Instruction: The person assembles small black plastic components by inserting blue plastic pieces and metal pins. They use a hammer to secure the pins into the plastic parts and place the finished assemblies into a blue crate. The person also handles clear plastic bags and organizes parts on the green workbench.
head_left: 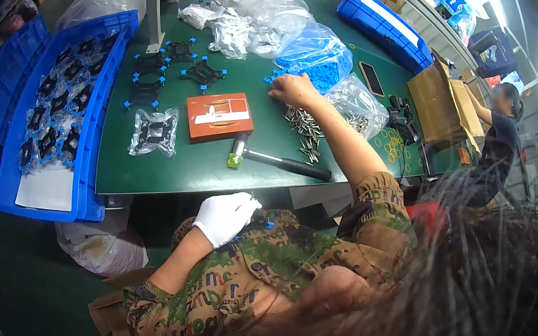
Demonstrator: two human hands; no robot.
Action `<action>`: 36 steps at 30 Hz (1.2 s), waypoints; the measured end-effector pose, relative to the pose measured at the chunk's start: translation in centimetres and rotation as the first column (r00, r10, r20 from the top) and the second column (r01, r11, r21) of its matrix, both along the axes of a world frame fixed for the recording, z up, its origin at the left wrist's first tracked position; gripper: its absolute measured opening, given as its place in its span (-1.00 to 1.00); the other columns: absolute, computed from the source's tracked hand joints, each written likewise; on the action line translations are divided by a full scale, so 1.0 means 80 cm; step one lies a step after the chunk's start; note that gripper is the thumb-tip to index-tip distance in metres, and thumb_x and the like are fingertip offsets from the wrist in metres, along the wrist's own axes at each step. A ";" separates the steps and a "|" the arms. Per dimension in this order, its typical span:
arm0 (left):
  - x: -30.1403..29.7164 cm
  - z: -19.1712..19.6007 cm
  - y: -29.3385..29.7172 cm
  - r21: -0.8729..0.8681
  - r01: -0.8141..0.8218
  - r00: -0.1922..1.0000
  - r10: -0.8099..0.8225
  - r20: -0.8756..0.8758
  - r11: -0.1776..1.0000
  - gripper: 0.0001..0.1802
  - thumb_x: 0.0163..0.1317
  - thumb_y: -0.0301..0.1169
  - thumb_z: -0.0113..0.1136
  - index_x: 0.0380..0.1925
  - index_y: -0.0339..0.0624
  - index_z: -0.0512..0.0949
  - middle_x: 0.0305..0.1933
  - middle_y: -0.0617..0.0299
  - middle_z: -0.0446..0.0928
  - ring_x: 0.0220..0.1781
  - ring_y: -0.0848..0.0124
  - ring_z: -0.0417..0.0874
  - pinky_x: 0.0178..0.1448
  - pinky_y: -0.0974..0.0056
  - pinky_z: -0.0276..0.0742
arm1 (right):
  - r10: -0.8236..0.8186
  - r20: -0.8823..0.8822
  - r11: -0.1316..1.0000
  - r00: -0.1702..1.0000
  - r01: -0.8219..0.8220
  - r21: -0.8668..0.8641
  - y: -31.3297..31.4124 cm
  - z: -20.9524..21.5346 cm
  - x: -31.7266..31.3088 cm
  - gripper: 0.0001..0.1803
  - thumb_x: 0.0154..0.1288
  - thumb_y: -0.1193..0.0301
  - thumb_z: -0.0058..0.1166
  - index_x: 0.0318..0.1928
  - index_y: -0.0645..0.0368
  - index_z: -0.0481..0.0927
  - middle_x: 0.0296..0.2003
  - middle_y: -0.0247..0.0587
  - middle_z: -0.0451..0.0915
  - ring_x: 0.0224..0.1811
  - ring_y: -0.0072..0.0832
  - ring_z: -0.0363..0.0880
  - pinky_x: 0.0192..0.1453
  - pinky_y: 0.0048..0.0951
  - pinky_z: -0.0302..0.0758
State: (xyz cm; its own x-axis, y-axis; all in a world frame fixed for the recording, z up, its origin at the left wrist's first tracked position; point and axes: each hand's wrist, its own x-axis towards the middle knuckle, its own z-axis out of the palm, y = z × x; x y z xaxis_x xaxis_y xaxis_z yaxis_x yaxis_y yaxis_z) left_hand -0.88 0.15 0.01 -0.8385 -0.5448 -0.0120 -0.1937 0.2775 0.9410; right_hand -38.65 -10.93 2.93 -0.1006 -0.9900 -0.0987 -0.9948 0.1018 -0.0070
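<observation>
Right hand [291, 89] touching, seemingly, blue bag [317, 59].

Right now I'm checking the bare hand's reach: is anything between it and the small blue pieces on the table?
Nothing visible. The right hand rests fingers-down on the green table, right at the edge of the blue pieces spilling from a clear bag. The screws lie nearer the person, beside the wrist, not between.
</observation>
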 end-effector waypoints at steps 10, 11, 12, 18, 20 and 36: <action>0.004 0.009 0.001 -0.280 0.070 0.997 -0.075 -0.007 0.957 -0.74 0.49 -0.21 0.16 -0.26 -0.13 0.68 -0.49 0.21 0.64 -0.41 0.25 0.72 -0.26 0.19 0.60 | 0.028 -0.124 0.995 0.992 -0.040 -0.096 0.028 -0.001 0.015 -0.53 0.51 -0.10 0.07 -0.18 0.05 0.72 -0.28 -0.11 0.78 -0.16 -0.08 0.76 0.10 0.17 0.37; 0.005 0.008 0.003 -0.306 0.062 0.997 -0.071 -0.018 0.950 -0.77 0.47 -0.24 0.18 -0.26 -0.13 0.68 -0.49 0.22 0.63 -0.42 0.25 0.71 -0.28 0.19 0.60 | 0.040 -0.111 0.991 0.993 -0.053 -0.122 0.032 -0.005 0.017 -0.54 0.50 -0.08 0.08 -0.19 0.05 0.71 -0.29 -0.13 0.78 -0.17 -0.09 0.75 0.09 0.14 0.37; 0.003 -0.001 0.002 -0.415 0.050 0.995 -0.080 -0.055 0.909 -0.79 0.46 -0.26 0.19 -0.25 -0.12 0.69 -0.49 0.23 0.62 -0.43 0.26 0.71 -0.29 0.19 0.60 | 0.055 -0.103 0.986 0.993 -0.070 -0.151 0.034 -0.006 0.018 -0.55 0.50 -0.07 0.10 -0.20 0.05 0.71 -0.30 -0.14 0.77 -0.18 -0.11 0.74 0.08 0.11 0.37; -0.002 -0.012 -0.002 -0.428 0.097 0.994 -0.106 0.002 0.898 -0.73 0.47 -0.15 0.12 -0.30 -0.05 0.64 -0.35 0.10 0.66 -0.33 0.03 0.71 -0.22 0.01 0.66 | 0.271 0.013 0.947 0.962 -0.265 -0.181 0.061 0.002 0.055 -0.67 0.48 0.06 0.19 -0.20 0.06 0.70 -0.26 -0.22 0.75 -0.15 -0.19 0.69 0.08 -0.14 0.33; -0.003 0.002 -0.003 -0.345 0.094 0.996 -0.091 0.024 0.934 -0.73 0.47 -0.15 0.12 -0.32 -0.05 0.63 -0.36 0.10 0.65 -0.34 0.03 0.71 -0.23 0.01 0.65 | 0.302 0.004 0.942 0.953 -0.298 -0.152 0.064 0.010 0.068 -0.69 0.49 0.08 0.18 -0.18 0.05 0.73 -0.21 -0.24 0.75 -0.08 -0.26 0.69 0.08 -0.20 0.34; -0.003 -0.005 -0.001 -0.299 0.071 0.997 -0.081 -0.018 0.952 -0.76 0.46 -0.17 0.13 -0.29 -0.04 0.64 -0.35 0.12 0.66 -0.34 0.05 0.72 -0.24 0.03 0.66 | 0.134 0.024 0.968 0.991 -0.126 -0.217 0.086 0.010 0.069 -0.70 0.48 0.11 0.17 -0.03 0.00 0.76 -0.16 -0.23 0.74 -0.10 -0.19 0.71 0.02 -0.08 0.38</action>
